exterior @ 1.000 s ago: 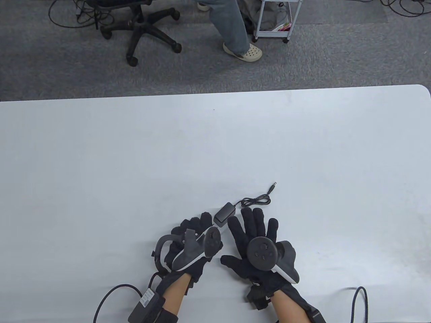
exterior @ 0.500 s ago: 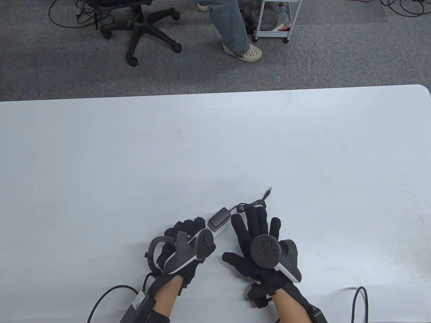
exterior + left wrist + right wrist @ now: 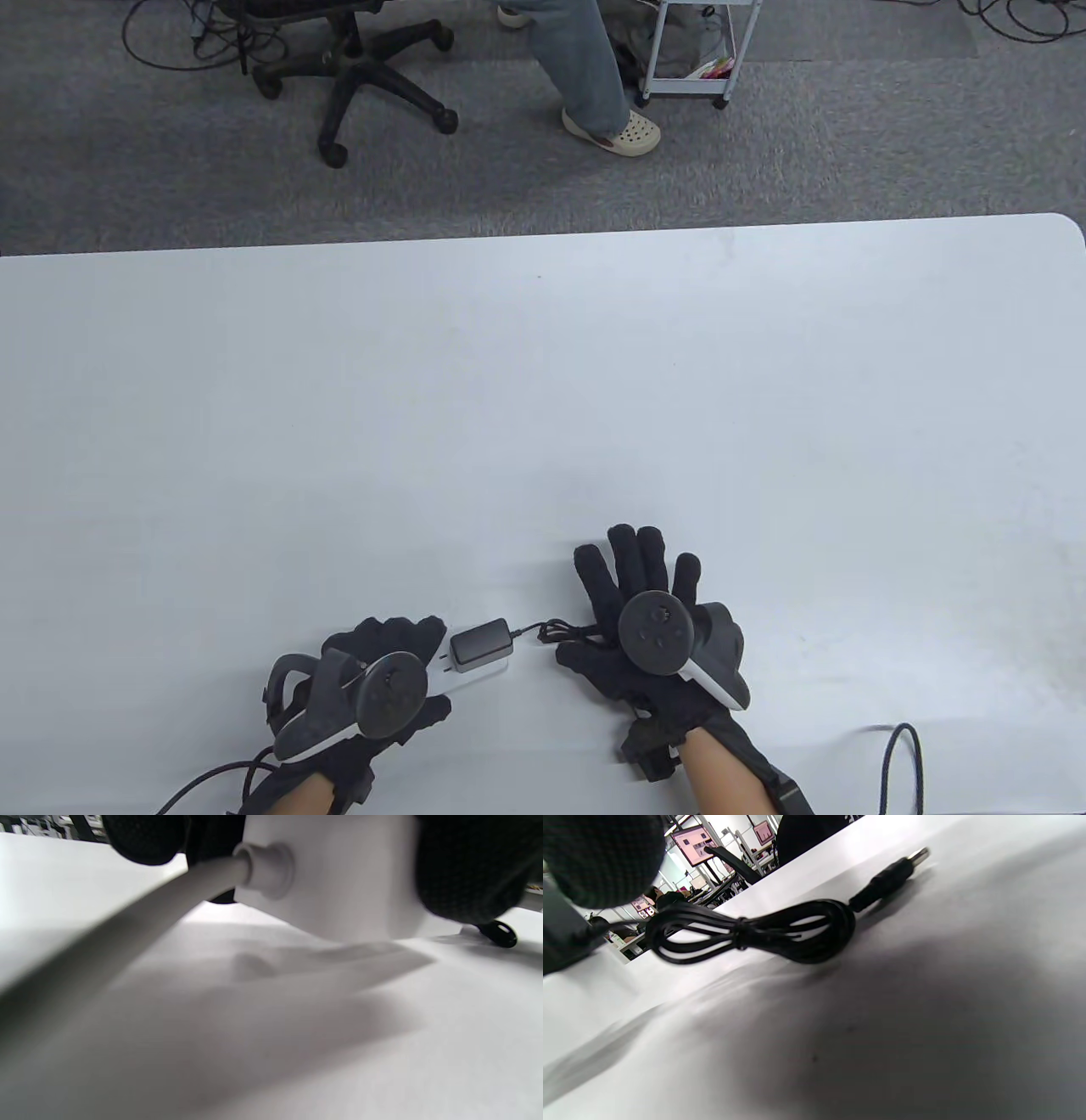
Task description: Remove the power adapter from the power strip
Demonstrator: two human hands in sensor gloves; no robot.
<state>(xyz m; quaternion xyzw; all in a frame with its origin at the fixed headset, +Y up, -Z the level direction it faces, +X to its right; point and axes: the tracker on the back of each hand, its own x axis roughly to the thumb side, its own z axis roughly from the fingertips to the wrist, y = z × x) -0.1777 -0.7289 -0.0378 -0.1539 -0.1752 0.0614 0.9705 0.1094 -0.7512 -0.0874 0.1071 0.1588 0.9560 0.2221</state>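
The black power adapter (image 3: 481, 644) lies near the table's front edge between my hands, its prongs bare at its left end. Its thin black cable (image 3: 556, 631) runs right, under my right hand (image 3: 636, 569), which is flat with fingers spread. In the right wrist view the tied cable bundle (image 3: 755, 929) and barrel plug (image 3: 891, 874) lie on the table. My left hand (image 3: 399, 641) is curled just left of the adapter. In the left wrist view its fingers (image 3: 466, 866) grip the white power strip (image 3: 339, 878) with its white cord (image 3: 169, 895). The strip is hidden in the table view.
The white table (image 3: 543, 382) stretches far ahead of my hands. A black glove cable (image 3: 904, 755) loops at the front right and another (image 3: 204, 785) at the front left. An office chair (image 3: 356, 76), a seated person's leg (image 3: 585, 76) and a cart (image 3: 691, 51) stand beyond the far edge.
My left hand has pulled back toward the front left. The adapter has come along and now shows its prongs. Its cable has slid under my right hand, which stayed in place.
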